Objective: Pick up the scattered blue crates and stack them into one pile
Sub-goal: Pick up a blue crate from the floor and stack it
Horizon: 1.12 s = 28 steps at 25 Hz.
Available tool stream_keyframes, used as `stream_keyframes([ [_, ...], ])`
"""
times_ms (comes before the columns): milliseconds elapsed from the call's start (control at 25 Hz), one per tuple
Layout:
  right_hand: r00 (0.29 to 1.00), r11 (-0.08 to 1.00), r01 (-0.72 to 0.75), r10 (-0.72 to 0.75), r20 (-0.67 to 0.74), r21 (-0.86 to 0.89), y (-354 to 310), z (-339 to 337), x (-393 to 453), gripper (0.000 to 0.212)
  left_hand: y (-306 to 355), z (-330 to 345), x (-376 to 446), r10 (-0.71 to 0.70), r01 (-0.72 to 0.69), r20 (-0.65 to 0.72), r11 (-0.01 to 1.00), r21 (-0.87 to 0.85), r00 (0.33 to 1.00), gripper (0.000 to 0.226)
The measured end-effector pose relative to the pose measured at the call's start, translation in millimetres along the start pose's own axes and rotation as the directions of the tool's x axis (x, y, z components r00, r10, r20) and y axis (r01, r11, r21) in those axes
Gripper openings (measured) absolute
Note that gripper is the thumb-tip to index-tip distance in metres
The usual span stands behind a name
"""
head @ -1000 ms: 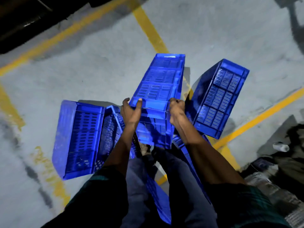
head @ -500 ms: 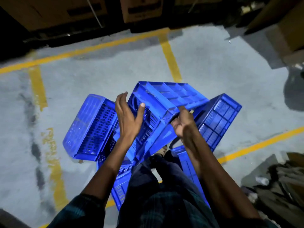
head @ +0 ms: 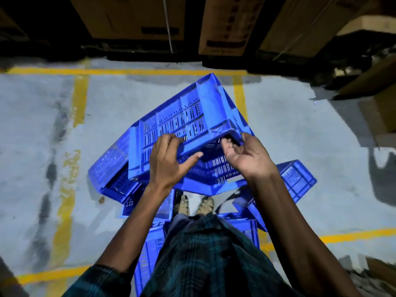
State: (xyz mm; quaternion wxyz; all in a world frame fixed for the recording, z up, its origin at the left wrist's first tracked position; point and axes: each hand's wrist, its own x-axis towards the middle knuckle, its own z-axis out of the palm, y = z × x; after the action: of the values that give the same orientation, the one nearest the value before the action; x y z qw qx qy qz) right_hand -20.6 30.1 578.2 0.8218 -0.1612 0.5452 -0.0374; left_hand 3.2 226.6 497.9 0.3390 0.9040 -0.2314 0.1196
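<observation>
I hold a blue slatted crate [head: 188, 116] in the air in front of me, tilted with its side wall up. My left hand [head: 169, 159] grips its near rim with the thumb underneath. My right hand [head: 246, 155] hooks its fingers over the near right corner. Below it on the floor lie more blue crates: one on its side at the left [head: 111, 172], one at the right [head: 297, 179], and others by my feet [head: 150, 249], partly hidden by my arms and body.
Cardboard boxes [head: 227, 24] line the far wall above the grey concrete floor [head: 42, 125], which carries yellow lines [head: 128, 71]. More cartons stand at the right [head: 381, 112]. Debris lies at the bottom right. My sandalled feet [head: 195, 205] stand between the crates.
The crate has been lifted higher and turned over, so its slatted side faces up. Both hands have shifted their hold on its near edge. My view has tilted up toward the wall.
</observation>
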Motion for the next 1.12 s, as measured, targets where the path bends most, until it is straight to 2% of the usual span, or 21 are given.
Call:
stream_keyframes([
  [40,1.000,1.000,-0.002,0.002,0.010,-0.007,-1.0,3.8,-4.1,0.027,-2.2,-4.4,5.4,0.041,-0.041,0.007,0.997,0.064,0.999,0.045],
  [120,0.999,1.000,0.005,-0.005,0.037,-0.009,-4.0,9.7,-4.1,0.025,-2.5,-11.9,19.1,0.030,-0.039,0.063,0.987,0.159,0.998,0.033],
  [240,0.994,0.999,0.014,-0.019,0.107,0.047,-22.3,10.9,0.2,0.025,11.9,-15.6,36.2,0.053,-0.073,0.111,0.979,0.192,0.992,0.033],
  [360,0.962,0.992,-0.021,-0.014,0.272,0.127,-40.5,-4.9,2.3,0.015,32.6,-12.9,57.9,0.084,-0.102,0.099,0.976,0.192,0.992,0.035],
  [440,0.921,0.993,-0.020,-0.026,0.388,0.115,-41.0,-23.1,2.8,0.028,38.9,-14.1,70.8,0.060,-0.080,0.110,0.977,0.195,0.992,0.038],
  [520,0.912,0.995,0.011,-0.050,0.406,0.099,-31.9,-39.7,6.2,0.033,37.4,-17.9,81.1,0.045,-0.066,0.107,0.979,0.192,0.993,0.037],
  [640,0.953,0.997,0.029,-0.051,0.298,0.076,-9.1,-55.6,20.3,0.034,36.3,-29.8,96.6,0.061,-0.073,0.078,0.985,0.160,0.995,0.033],
  [720,0.994,0.999,0.038,-0.040,0.097,0.024,8.2,-71.9,38.1,0.031,43.7,-41.3,105.3,0.040,-0.049,0.061,0.988,0.145,0.997,0.030],
  [840,0.991,0.968,0.025,-0.056,-0.118,-0.252,31.4,-113.0,71.3,0.021,60.0,-54.4,114.0,0.022,-0.027,0.032,0.986,0.166,0.999,0.024],
  [920,0.982,0.934,0.033,-0.097,-0.162,-0.357,32.7,-136.8,91.9,0.014,76.6,-65.9,121.0,0.045,-0.045,0.008,0.983,0.180,0.999,0.023],
  [1120,0.957,0.899,0.061,-0.176,-0.230,-0.433,2.4,-152.5,136.3,0.011,113.8,-108.9,137.9,0.154,-0.134,-0.087,0.970,0.202,0.984,0.022],
])
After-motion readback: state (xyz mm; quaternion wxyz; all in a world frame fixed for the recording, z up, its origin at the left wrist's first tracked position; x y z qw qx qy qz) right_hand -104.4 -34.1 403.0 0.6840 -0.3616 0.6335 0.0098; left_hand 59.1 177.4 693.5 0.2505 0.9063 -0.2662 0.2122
